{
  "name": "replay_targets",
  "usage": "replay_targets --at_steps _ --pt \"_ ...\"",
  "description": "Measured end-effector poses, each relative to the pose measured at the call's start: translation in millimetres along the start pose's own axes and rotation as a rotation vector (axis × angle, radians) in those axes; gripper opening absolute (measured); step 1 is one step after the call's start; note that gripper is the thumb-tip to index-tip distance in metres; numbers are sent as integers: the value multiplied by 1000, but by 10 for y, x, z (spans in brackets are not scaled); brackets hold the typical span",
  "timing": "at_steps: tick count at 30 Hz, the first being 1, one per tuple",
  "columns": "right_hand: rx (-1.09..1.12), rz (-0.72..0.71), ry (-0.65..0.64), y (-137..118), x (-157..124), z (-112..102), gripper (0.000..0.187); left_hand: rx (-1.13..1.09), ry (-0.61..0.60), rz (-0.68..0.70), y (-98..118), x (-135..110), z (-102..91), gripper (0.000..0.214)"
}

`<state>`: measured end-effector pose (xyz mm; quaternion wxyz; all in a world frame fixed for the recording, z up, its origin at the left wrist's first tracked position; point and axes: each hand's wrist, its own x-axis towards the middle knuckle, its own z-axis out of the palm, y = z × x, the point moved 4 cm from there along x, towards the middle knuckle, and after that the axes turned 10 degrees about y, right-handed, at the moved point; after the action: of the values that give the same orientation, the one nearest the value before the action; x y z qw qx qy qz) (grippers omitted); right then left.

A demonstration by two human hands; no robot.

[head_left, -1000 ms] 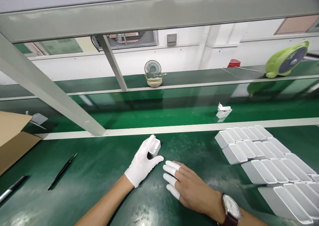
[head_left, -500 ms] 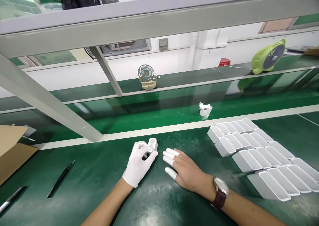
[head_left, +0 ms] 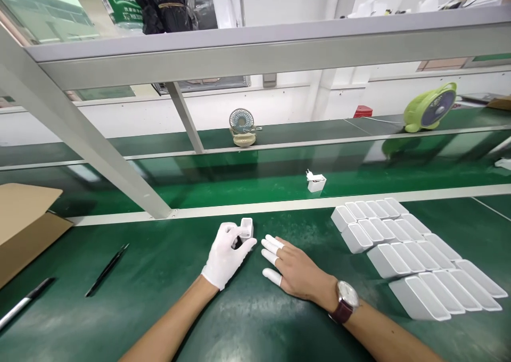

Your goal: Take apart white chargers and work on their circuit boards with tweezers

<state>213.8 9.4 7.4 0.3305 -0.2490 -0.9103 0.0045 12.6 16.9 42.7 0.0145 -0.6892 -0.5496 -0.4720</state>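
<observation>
My left hand [head_left: 229, 255], in a white glove, is closed with thumb and fingers around the lower end of a small white plastic casing [head_left: 246, 227]. The casing stands on the green table, its open top showing a hollow inside; the fingers hide its near part. To its right, my right hand [head_left: 293, 266] lies palm down with fingers stretched and a little apart. White finger cots cover several of its fingertips, and it holds nothing. Farther right, several open white casings [head_left: 423, 293] stand in slanting rows.
Black tweezers [head_left: 107, 270] and a pen [head_left: 26, 302] lie at the left, near a cardboard box [head_left: 32, 234]. Beyond the pale rail [head_left: 279, 207], a white casing with a plug [head_left: 316, 183] rides on a green belt. A beige fan [head_left: 242, 128] and a green fan [head_left: 429, 109] stand behind.
The view has tilted up and shifted slightly. The casing with the plug has moved left along the belt. Both hands keep nearly the same pose, the left still on its casing.
</observation>
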Motion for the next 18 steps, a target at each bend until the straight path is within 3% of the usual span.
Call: replay_targets --at_steps 4,6,8,13,18 --pt "6 -111 71 -102 -24 11 26 -39 29 161 179 -66 -117 26" --pt "11 -163 69 -154 -32 12 15 -114 -40 286 337 -144 -125 27" --pt "27 -198 51 -202 -48 17 19 -185 -121 353 490 -238 -103 23" --pt "151 -176 50 -256 -119 97 20 -320 -198 188 670 -396 -66 4" --pt "265 -132 113 -260 -184 281 27 -328 -248 137 685 -410 -150 19"
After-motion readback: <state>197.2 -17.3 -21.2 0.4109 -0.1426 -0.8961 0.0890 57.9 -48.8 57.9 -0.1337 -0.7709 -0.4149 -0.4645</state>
